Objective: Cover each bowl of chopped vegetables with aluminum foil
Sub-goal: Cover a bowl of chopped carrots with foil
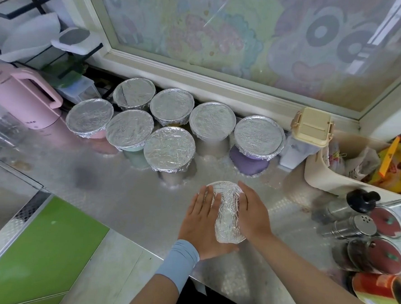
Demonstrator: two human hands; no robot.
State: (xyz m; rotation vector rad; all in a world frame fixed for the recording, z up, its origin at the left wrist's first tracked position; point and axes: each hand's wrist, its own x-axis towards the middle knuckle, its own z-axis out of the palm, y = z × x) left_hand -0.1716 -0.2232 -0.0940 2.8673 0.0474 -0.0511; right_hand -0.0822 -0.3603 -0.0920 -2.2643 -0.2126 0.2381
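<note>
Steel worktop (121,194), embossed. Far left corner: pink kettle (22,98), black wire rack (39,12) behind it, clear box (79,90) beneath the rack. Along the back edge: window pane (248,37) with faded cartoon film. Right end of the back edge: container with beige clip lid (311,132). Right edge: cream bin (322,175) holding bright packets (396,163). Nearer along that edge: steel shaker (352,228), black-capped bottle (358,201), red-lidded jars (385,257). Near left: green panel (38,247).

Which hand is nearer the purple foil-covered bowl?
Right. The right hand rests on the foil-wrapped bowl just in front of the purple bowl; the left hand rests on its other side, farther away.
</note>
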